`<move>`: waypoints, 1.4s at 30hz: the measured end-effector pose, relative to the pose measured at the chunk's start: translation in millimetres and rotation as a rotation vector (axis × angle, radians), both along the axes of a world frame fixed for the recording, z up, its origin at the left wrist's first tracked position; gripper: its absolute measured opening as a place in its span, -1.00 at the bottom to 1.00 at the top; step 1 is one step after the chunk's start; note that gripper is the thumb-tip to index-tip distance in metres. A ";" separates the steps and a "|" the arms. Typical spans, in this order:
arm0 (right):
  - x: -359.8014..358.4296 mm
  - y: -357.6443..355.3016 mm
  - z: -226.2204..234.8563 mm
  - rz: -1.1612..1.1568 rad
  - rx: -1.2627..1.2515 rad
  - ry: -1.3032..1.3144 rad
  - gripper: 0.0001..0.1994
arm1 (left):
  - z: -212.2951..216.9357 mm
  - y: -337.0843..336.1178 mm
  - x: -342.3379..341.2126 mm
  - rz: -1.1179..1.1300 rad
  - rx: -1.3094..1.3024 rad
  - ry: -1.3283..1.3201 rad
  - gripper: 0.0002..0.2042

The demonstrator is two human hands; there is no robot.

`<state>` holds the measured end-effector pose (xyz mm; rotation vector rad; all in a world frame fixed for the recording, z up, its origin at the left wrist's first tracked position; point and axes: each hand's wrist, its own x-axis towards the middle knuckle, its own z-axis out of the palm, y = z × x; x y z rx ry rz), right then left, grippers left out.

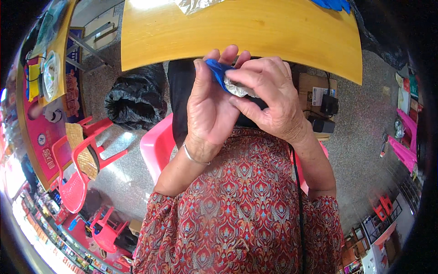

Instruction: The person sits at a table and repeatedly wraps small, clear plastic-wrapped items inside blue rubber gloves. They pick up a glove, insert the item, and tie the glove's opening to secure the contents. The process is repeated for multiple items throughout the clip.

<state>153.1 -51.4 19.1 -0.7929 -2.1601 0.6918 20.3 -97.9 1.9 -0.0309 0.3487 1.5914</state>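
In front of my chest, near the table's edge, both hands meet over a small piece of thin blue material point(216, 71). My left hand point(205, 105), palm up, holds the blue piece between its raised thumb and its fingers, which are partly behind it. A crumpled silvery, foil-like wad point(236, 87) lies against the blue material. The thumb and fingertips of my right hand point(273, 93) pinch this wad from the right. Part of the wad is hidden by the right fingers.
A yellow wooden table point(242, 34) is just ahead, with a silvery crumpled sheet point(196, 4) and more blue material point(332, 3) at its far side. A black plastic bag point(137, 93) stands on the floor at left, near a pink chair point(75, 187). At right is a cardboard box point(315, 86).
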 end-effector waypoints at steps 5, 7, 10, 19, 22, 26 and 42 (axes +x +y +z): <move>3.9 2.1 -0.8 0.035 0.045 -0.029 -0.70 | 2.2 2.0 0.8 -0.003 -0.014 0.029 -0.62; 4.1 2.7 -1.5 0.035 0.036 -0.020 -0.72 | 4.7 1.9 1.2 -0.009 -0.011 0.086 -0.60; 3.5 2.8 -3.1 0.015 0.047 -0.029 -0.76 | 4.9 0.9 1.9 -0.010 0.010 0.133 -0.56; 4.8 2.3 -10.6 -0.022 -0.045 0.027 -0.73 | 3.5 2.9 12.8 -0.031 0.024 0.173 -0.45; 7.2 2.6 -11.7 -0.008 -0.212 0.115 -0.70 | 2.1 -0.7 14.9 -0.076 0.028 0.190 -0.45; 11.1 -0.8 -7.3 0.027 -0.425 0.229 -0.71 | 6.4 -2.6 8.0 -0.181 0.031 0.341 -0.43; 19.6 5.5 -8.7 -0.049 -0.481 0.235 -0.76 | 2.9 -3.3 0.7 -0.265 0.028 0.379 -0.50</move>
